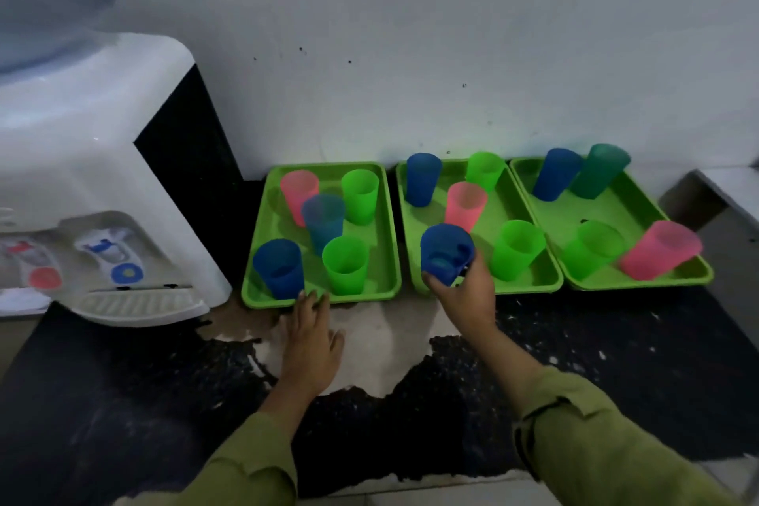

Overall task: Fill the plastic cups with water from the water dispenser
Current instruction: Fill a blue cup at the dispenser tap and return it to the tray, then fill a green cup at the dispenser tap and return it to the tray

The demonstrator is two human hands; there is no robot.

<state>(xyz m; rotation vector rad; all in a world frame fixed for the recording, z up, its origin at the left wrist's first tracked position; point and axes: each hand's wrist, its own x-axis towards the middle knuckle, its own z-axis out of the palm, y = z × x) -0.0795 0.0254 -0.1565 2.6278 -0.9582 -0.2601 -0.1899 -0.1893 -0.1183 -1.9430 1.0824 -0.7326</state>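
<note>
Fingers of the right hand (462, 292) grip a blue cup (445, 253), upright, over the middle tray's (530, 287) near edge. Water dispenser (94, 193) sits far left, nearer the open, empty left hand (313, 335).

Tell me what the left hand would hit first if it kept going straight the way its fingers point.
Probably the near rim of the left green tray: the left hand lies flat, fingertips at that edge. Just beyond stands the dark blue cup.
</note>
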